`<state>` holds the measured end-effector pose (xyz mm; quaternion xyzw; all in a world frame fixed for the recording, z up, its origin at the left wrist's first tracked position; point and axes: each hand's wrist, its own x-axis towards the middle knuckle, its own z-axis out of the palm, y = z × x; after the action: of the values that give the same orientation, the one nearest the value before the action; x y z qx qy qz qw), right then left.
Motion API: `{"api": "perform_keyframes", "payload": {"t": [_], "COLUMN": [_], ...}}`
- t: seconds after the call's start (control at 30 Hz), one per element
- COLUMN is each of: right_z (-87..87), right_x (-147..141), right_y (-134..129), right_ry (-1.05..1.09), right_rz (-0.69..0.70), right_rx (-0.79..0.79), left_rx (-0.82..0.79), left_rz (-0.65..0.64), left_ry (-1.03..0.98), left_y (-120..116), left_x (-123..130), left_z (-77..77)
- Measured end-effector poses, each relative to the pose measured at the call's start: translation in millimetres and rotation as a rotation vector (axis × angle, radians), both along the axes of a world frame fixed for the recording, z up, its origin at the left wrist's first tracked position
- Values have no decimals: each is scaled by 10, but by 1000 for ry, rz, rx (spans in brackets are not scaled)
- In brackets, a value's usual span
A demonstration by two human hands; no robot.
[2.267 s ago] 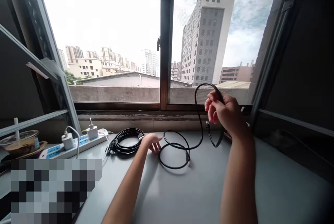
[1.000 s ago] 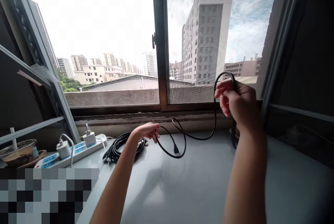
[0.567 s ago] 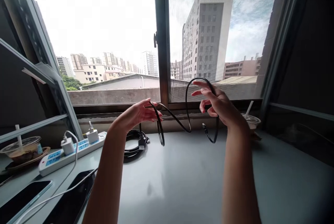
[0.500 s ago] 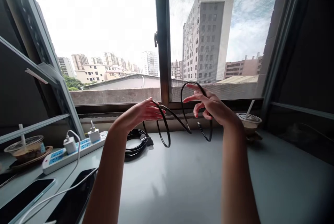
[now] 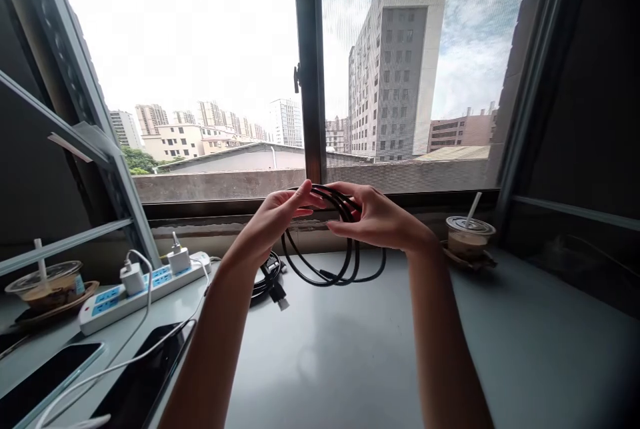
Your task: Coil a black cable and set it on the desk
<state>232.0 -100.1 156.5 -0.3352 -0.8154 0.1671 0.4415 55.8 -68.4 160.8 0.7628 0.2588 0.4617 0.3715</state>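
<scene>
A black cable (image 5: 357, 262) hangs in loose loops above the table, held up between both hands. My left hand (image 5: 285, 212) pinches the top of the loops on the left, thumb upward. On the right, my right hand (image 5: 373, 219) has its fingers and thumb curled round the loops. Below and behind my left wrist, a second coiled black cable (image 5: 270, 275) lies on the table, with its dark plug (image 5: 279, 295) pointing forward. Part of that coil is hidden by my left forearm.
On the left stand a white power strip (image 5: 145, 295) with two chargers, a white cord (image 5: 150, 355), two phones, one being a dark phone (image 5: 140, 375), and a lidded drink cup (image 5: 47, 285). Another drink cup (image 5: 470, 235) sits at the right rear. A window (image 5: 310, 82) fills the back.
My hands have come closer together, the right one moving left. The spread-out cable is now gathered into rounder loops, and my right hand's fingers have closed round them.
</scene>
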Motion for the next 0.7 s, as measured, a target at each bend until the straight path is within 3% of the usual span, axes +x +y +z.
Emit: {"api": "perform_keyframes", "payload": {"t": [0.2,0.33,0.5,0.6,0.7], "right_z": [13,20,49,80,111], "right_x": [64,75,41,-40,-140], "right_y": [88,86,-12,-118,-223], "right_ry": [131,132,158,271,434], "right_rz": [-322,-440,-363,-277,-295], "right_rx": [139,205,259,230,317], "left_rx": [199,353,507,454,408], "left_rz": [89,45,218,315,534], "left_ry": [59,4,113,131,135], "left_y": [-162,-284,-27,251,420], "left_x": [-19,-35,49,132,166], "left_z": [80,110,-58,-209,-283]}}
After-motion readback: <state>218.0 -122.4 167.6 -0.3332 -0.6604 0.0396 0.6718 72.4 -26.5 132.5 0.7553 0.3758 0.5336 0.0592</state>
